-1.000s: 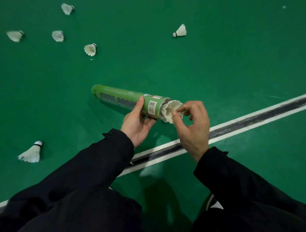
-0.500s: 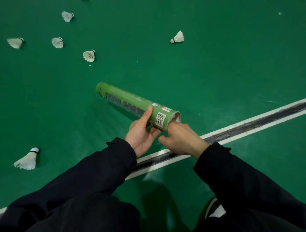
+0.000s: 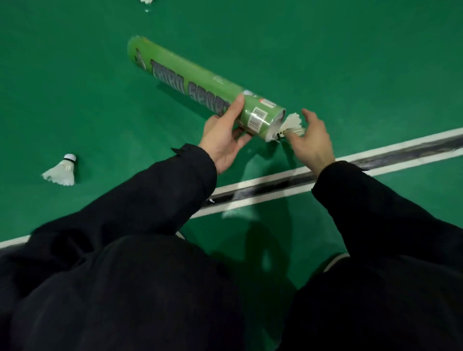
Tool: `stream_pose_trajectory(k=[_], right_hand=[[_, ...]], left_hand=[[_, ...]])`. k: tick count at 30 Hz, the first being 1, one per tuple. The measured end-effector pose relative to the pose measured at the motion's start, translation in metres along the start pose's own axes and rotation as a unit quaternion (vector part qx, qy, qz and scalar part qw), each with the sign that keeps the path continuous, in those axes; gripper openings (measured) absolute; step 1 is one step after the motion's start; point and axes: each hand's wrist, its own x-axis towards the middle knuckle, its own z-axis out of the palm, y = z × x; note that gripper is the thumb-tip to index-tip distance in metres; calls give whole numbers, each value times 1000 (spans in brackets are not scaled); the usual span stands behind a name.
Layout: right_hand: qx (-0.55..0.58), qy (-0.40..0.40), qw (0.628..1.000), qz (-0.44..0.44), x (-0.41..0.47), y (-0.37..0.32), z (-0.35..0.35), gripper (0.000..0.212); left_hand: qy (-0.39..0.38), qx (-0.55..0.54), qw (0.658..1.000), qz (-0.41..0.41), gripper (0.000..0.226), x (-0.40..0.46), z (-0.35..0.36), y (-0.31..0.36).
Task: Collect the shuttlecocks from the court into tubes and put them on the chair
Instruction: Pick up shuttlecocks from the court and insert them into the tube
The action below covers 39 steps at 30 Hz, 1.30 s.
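Observation:
My left hand (image 3: 223,140) grips a long green shuttlecock tube (image 3: 190,75) near its open end, holding it slanted above the court, open mouth toward me and to the right. My right hand (image 3: 313,142) holds a white feather shuttlecock (image 3: 293,123) between thumb and fingers right at the tube's mouth, cork end toward the opening and feathers sticking out to the right. Another white shuttlecock (image 3: 61,170) lies on the green floor to the left, cork end up. No chair is in view.
A white court line with a dark middle strip (image 3: 390,156) runs diagonally under my hands from lower left to right. Part of one more shuttlecock (image 3: 147,1) shows at the top edge. My black sleeves and body fill the lower frame.
My right hand, pressed into the tube mouth half a second ago, has drawn back and now holds a shuttlecock at the opening. The view has dropped closer, so the far shuttlecocks are out of frame.

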Motion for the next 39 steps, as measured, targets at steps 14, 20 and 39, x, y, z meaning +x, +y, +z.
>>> stream_pose_trajectory(k=[14, 20, 39], right_hand=[[359, 98, 925, -72, -39, -48, -8, 24], [111, 22, 963, -246, -44, -51, 0, 30], [179, -247, 933, -189, -71, -119, -14, 18]], left_hand=[[26, -81, 996, 19, 40, 19, -18, 10], [-12, -66, 998, 17, 40, 10, -5, 3], [21, -87, 991, 104, 37, -64, -29, 32]])
